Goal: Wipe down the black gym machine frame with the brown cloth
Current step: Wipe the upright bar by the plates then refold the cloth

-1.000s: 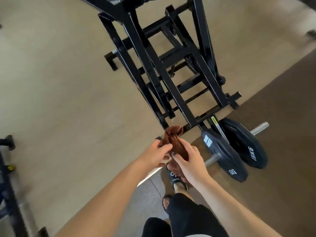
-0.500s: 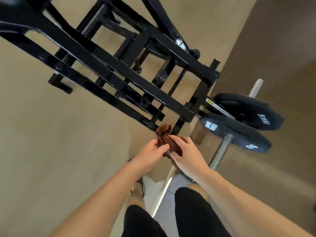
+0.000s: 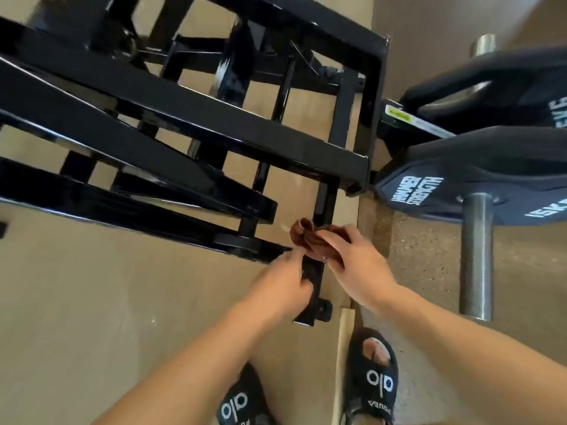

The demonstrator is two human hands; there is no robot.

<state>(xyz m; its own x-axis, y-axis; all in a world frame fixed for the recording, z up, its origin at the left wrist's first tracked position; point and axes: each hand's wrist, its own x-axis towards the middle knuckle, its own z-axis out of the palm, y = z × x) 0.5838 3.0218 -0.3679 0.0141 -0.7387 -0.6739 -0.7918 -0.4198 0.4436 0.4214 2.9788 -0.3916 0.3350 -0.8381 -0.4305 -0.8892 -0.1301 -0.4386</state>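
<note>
- The right hand (image 3: 356, 265) grips a bunched brown cloth (image 3: 310, 239), fingers curled over the top of it, and holds the cloth against a low bar of the black gym machine frame (image 3: 196, 118).
- The left hand (image 3: 282, 286) is just beside it, fingers curled toward that same low bar, its index finger reaching toward the cloth. Motion blur makes it impossible to tell whether this hand truly clasps the bar or the cloth.
- The bar under the hands is a short black foot of the frame, running toward the viewer and ending in a squared tip with a small black bolt head at its side.
- From there the frame spreads up and to the left: several thick, glossy black rectangular beams cross diagonally, joined by thinner crosspieces.
- Right of the frame lie two black weight plates (image 3: 478, 176) with white lettering, threaded on a steel barbell sleeve (image 3: 475, 256) pointing toward the viewer.
- The frame stands on a tan floor (image 3: 92, 302); the plates sit over a darker speckled brown floor surface to the right.
- At the bottom edge, both feet wear black slide sandals (image 3: 374, 384) with white logos, the right one showing bare toes.
</note>
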